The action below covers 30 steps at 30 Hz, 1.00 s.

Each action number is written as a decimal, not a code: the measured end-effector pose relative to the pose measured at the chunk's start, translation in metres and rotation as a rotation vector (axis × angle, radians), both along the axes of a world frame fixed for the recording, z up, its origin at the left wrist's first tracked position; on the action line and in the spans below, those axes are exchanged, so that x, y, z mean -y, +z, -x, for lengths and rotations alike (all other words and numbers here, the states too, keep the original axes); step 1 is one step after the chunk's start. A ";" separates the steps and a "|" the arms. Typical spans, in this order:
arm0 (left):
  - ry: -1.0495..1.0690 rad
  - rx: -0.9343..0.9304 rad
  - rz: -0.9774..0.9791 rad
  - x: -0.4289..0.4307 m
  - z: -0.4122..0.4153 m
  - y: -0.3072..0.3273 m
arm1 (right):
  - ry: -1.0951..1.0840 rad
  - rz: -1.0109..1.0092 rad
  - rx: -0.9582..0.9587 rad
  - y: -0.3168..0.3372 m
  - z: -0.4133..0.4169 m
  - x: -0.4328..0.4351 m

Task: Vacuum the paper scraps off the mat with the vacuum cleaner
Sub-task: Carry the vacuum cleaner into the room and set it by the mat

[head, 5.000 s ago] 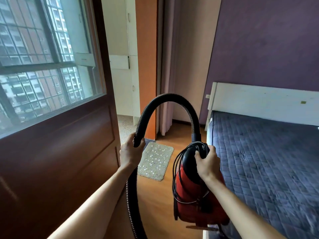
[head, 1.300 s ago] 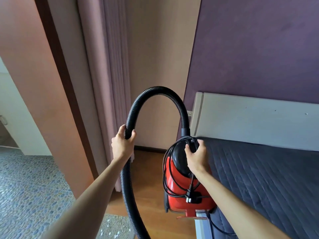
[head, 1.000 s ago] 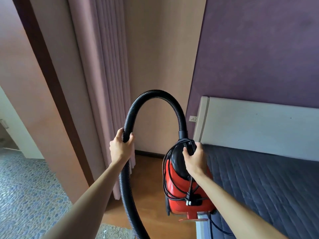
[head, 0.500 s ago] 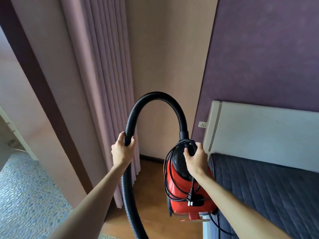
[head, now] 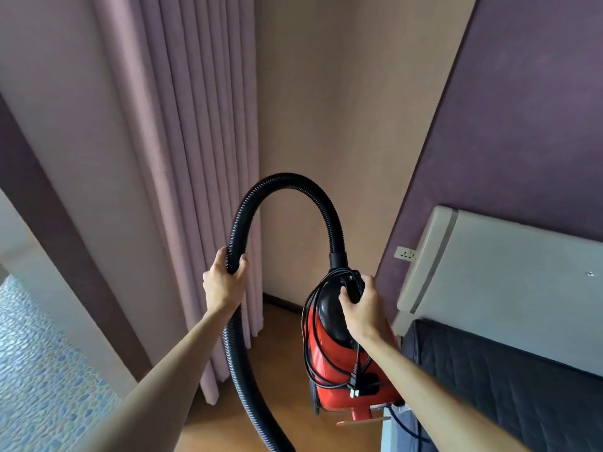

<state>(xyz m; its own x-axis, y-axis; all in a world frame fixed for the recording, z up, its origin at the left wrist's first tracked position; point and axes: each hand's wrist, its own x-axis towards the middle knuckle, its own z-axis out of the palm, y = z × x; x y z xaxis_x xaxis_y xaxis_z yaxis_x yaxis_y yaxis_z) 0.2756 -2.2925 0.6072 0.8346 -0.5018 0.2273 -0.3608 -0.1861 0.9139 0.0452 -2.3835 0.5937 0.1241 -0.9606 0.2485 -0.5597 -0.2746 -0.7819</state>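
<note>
I carry a red vacuum cleaner (head: pixel 329 360) above the wooden floor. My right hand (head: pixel 360 308) grips its black top handle. A black power cord (head: pixel 310 353) is wound around the body, its plug hanging at the side. A ribbed black hose (head: pixel 287 181) arches up from the body and comes down on the left, where my left hand (head: pixel 223 282) is closed around it. The hose runs on down out of the frame. The mat and the paper scraps are out of sight.
Pink curtains (head: pixel 182 158) hang at the left beside a beige wall corner. A wall socket (head: pixel 405 254) sits next to the white headboard (head: pixel 509 275). The bed's dark quilted cover (head: pixel 509 386) fills the lower right. A pebble-patterned floor (head: pixel 36 370) lies at the far left.
The view has swung right and closed in on the corner; the mat at the bottom edge has dropped out of sight. Both hands keep their grips on the hose and the vacuum.
</note>
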 end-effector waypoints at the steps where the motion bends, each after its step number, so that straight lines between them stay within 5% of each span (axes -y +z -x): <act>1: 0.006 -0.002 -0.002 0.007 -0.004 -0.002 | 0.010 0.000 -0.005 -0.003 -0.004 0.008; 14: 0.144 0.004 -0.046 0.036 -0.051 -0.032 | 0.211 -0.042 -0.005 -0.024 -0.067 0.078; 30: 0.612 -0.056 -0.149 0.021 -0.040 -0.107 | 0.656 -0.120 -0.050 -0.100 -0.134 0.121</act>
